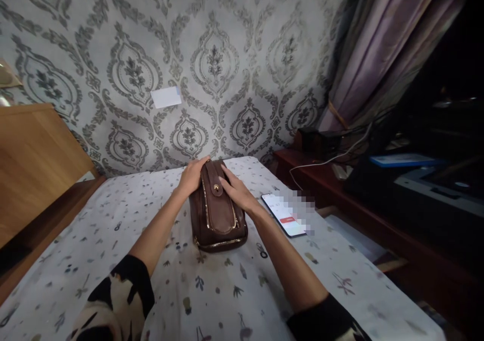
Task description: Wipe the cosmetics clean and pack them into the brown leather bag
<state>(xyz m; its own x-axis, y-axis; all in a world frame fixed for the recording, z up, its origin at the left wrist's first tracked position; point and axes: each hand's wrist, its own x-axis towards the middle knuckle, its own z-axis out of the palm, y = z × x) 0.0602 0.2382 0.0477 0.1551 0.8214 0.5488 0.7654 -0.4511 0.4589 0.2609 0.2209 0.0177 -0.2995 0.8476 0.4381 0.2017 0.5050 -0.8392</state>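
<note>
A brown leather handbag (223, 212) with gold zips and a round gold clasp on a tab lies on the patterned white sheet (166, 290). Along its far left side my left hand (191, 176) grips it, fingers reaching to the far end. My right hand (235, 187) holds the far right side, thumb beside the clasp tab and the other fingers partly hidden behind the edge. A curved zip runs round the front pocket, and another gold zip follows the near end; both look closed.
Right of the bag lies a phone (285, 217) with its screen lit and partly blurred out. A dark red wooden ledge (378, 220) with a white cable (325, 162) borders the right. On the left stands a wooden panel (38, 164). Patterned wallpaper (215, 54) rises behind.
</note>
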